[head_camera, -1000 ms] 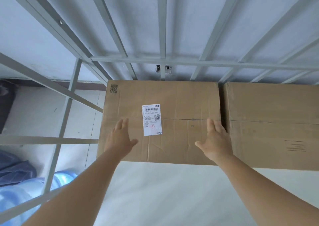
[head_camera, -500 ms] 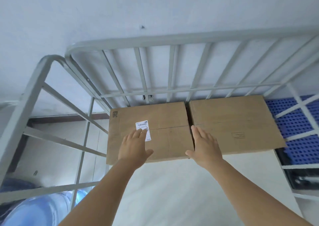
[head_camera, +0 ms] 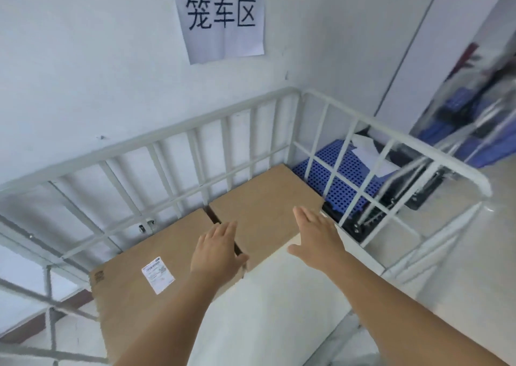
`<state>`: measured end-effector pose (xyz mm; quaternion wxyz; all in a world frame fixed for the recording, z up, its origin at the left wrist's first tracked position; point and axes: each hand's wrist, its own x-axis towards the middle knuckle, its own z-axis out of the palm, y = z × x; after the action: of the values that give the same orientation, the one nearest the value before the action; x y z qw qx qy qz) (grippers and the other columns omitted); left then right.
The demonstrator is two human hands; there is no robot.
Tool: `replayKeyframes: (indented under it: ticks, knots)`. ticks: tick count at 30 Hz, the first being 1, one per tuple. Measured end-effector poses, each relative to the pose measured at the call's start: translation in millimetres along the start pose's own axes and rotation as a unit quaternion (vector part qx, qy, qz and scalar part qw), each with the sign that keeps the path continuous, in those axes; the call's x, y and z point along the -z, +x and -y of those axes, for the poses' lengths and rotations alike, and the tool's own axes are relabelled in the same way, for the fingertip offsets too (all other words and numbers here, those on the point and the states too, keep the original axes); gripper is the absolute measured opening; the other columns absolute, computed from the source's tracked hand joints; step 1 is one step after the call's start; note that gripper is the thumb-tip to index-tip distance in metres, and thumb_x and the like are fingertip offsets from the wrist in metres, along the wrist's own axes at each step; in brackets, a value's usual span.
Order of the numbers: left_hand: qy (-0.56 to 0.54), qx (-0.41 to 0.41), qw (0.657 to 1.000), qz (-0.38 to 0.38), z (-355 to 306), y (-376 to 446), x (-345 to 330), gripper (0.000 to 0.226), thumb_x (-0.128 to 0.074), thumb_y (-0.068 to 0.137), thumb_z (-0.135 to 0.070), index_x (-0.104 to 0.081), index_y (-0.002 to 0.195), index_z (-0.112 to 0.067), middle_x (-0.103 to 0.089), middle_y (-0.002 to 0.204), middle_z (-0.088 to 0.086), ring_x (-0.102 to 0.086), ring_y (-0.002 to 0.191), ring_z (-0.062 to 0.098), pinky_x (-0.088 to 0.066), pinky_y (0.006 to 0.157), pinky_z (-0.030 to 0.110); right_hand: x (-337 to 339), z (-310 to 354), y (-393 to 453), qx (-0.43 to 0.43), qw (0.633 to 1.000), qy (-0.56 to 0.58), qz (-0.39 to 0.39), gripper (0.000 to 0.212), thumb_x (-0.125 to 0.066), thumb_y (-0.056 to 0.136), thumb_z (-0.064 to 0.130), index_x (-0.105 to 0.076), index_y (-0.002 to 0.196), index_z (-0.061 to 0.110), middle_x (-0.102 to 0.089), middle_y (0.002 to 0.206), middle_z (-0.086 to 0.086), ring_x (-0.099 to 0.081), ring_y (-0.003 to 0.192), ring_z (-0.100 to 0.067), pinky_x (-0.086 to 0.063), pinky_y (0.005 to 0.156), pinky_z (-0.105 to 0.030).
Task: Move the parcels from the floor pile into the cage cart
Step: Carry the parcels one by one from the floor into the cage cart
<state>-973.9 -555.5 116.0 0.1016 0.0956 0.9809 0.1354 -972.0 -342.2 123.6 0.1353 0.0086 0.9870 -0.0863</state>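
Two flat cardboard parcels are already lying inside the cage cart [head_camera: 391, 131], side by side along its back rail in the middle of the frame. The labelled parcel [head_camera: 145, 276] sits lower left, with a white shipping sticker on its top face and a small printed mark near its left corner. The plain parcel [head_camera: 262, 206] is just to its right; only a thin dark seam shows between them, so they look butted edge to edge. My guess is that's deliberate, packing them tight against the rail to leave the pale cart floor in front free for more.

Both are brown, broad and shallow, with clean edges and no visible crushing.

The left hand [head_camera: 216, 249] hangs over the seam with fingers spread and the grip open, holding nothing. The right hand [head_camera: 315, 235] is the same, palm down over the plain parcel's near corner. I can't tell whether either is touching cardboard. The floor pile isn't in view.
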Motion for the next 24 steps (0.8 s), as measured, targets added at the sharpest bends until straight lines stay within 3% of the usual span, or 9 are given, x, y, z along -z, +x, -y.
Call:
replayKeyframes:
  ticks: [10, 15, 19, 24]
  knots:
    - [0.027, -0.218, 0.975, 0.024, -156, -25, 3, 0.078, -0.05, 0.093, -0.049, -0.013, 0.155, -0.02, -0.022, 0.159, 0.0, -0.021, 0.146, 0.021, -0.016, 0.117, 0.036, 38, -111, -150, -0.189, 0.976, 0.05, -0.098, 0.088, -0.059, 0.091, 0.047, -0.008, 0.156, 0.017, -0.009, 0.164, -0.002, -0.01, 0.15, -0.022, -0.014, 0.12, -0.041]
    - [0.032, -0.312, 0.948, 0.052, -240, -39, -10, 0.077, -0.05, 0.094, -0.049, -0.013, 0.155, -0.021, -0.024, 0.159, -0.001, -0.021, 0.145, 0.02, -0.019, 0.118, 0.036, 33, -167, -226, -0.276, 0.949, 0.085, -0.127, 0.085, -0.056, 0.094, 0.04, -0.004, 0.156, 0.016, -0.008, 0.163, -0.002, -0.011, 0.149, -0.023, -0.012, 0.12, -0.038]
    - [0.041, -0.381, 0.921, 0.067, -308, -63, -25, 0.076, -0.051, 0.095, -0.045, -0.012, 0.155, -0.021, -0.022, 0.159, -0.002, -0.02, 0.146, 0.018, -0.02, 0.119, 0.036, 16, -216, -280, -0.349, 0.92, 0.122, -0.127, 0.088, -0.054, 0.094, 0.042, 0.004, 0.157, 0.019, 0.003, 0.165, -0.001, 0.001, 0.151, -0.02, -0.003, 0.122, -0.039]
    - [0.057, -0.451, 0.886, 0.085, -400, -92, -55, 0.076, -0.051, 0.095, -0.046, -0.013, 0.155, -0.018, -0.025, 0.158, 0.0, -0.022, 0.145, 0.019, -0.021, 0.118, 0.036, -3, -278, -346, -0.413, 0.891, 0.132, -0.136, 0.089, -0.056, 0.093, 0.044, 0.002, 0.157, 0.019, -0.001, 0.164, 0.0, -0.002, 0.151, -0.02, -0.005, 0.122, -0.039]
